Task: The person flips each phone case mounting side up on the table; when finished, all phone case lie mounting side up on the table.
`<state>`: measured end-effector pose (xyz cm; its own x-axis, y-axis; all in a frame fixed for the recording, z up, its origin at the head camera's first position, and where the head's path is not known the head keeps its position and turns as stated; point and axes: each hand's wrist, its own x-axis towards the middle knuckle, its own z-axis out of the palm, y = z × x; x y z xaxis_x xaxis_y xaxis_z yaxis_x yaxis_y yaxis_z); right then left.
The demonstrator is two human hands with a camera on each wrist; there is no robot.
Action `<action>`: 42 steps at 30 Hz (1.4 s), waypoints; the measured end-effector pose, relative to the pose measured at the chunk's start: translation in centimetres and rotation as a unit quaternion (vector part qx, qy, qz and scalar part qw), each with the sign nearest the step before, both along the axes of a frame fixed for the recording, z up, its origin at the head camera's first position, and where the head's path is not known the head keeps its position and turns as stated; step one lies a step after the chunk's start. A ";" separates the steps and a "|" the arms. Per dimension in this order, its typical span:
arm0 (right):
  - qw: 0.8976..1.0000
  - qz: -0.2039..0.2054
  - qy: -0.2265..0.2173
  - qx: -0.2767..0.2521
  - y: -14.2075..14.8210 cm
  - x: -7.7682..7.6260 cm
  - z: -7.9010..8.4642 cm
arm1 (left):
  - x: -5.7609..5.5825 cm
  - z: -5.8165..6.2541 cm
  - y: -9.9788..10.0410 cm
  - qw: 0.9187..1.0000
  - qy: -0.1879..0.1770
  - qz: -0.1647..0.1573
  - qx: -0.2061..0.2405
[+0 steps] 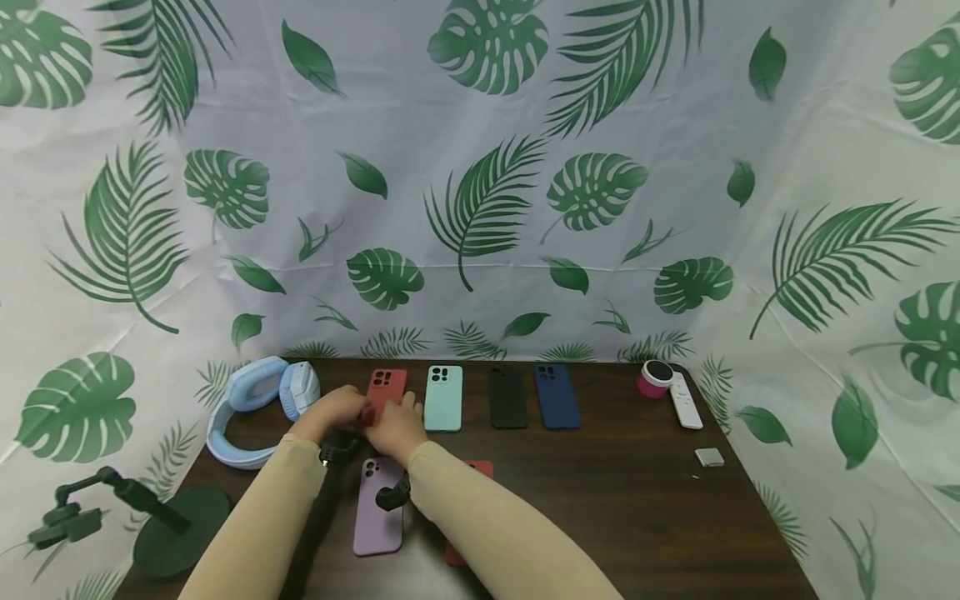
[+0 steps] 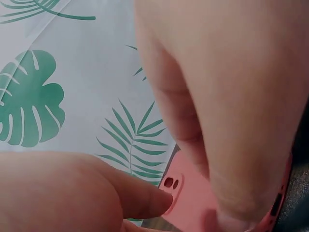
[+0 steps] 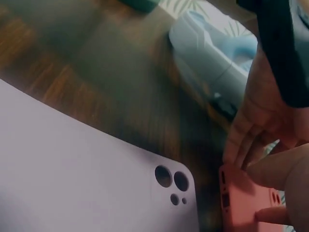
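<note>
A red phone case point(image 1: 388, 385) with camera cutouts lies at the back left of the table, with both hands on it. My left hand point(image 1: 339, 410) holds its left side; in the left wrist view a digit of the left hand point(image 2: 96, 193) presses beside the camera cutout. From the right, my right hand point(image 1: 396, 427) grips the case over its lower part, and its fingers hide much of the back. The right wrist view shows the red case's cutout end point(image 3: 226, 198) between the two hands. Nearer me lies a lilac phone case point(image 1: 377, 521), partly under the right wrist's dark strap.
Mint point(image 1: 443, 402), black point(image 1: 508, 400) and blue point(image 1: 557, 398) phone cases stand in a row to the right. Another red case point(image 1: 480, 468) is partly behind the right sleeve. Light-blue headphones point(image 1: 238, 457), a lamp point(image 1: 180, 533), a pink jar point(image 1: 654, 383) and a white remote point(image 1: 686, 404) lie around.
</note>
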<state>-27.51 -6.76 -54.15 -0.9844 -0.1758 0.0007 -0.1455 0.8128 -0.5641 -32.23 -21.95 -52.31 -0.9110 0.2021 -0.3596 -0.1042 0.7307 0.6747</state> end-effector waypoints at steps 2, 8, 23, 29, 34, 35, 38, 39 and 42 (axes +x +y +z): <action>1.000 -0.011 0.013 0.001 -0.2 -0.4 -0.5 | 0.0 0.0 0.1 0.998 -0.034 0.028 0.036; 0.997 -0.050 0.045 0.023 -0.9 -1.4 -2.7 | 0.2 -0.1 0.2 0.989 -0.095 0.072 0.091; 0.997 -0.063 0.033 0.016 -1.2 -1.4 -2.5 | 0.0 -0.6 0.2 0.987 -0.051 0.091 0.122; 0.997 -0.063 0.041 0.011 -1.1 -1.7 -2.3 | 0.0 -0.3 0.5 0.987 -0.033 0.096 0.120; 0.998 -0.061 0.015 -0.008 -0.8 -1.5 -1.4 | -0.2 0.1 0.5 0.990 -0.012 0.089 0.109; 0.998 -0.061 0.010 -0.013 -0.7 -1.4 -1.2 | -0.3 0.2 0.5 0.989 -0.011 0.091 0.112; 0.998 -0.053 -0.002 -0.035 -0.4 -1.3 -0.6 | -0.4 0.1 0.4 0.988 -0.010 0.092 0.125; 0.998 -0.050 -0.005 -0.045 -0.3 -1.2 -0.5 | -0.4 0.1 0.3 0.988 -0.011 0.089 0.129; 0.997 -0.043 -0.015 -0.070 0.1 -1.1 -0.3 | -0.3 0.1 0.3 0.988 -0.020 0.080 0.132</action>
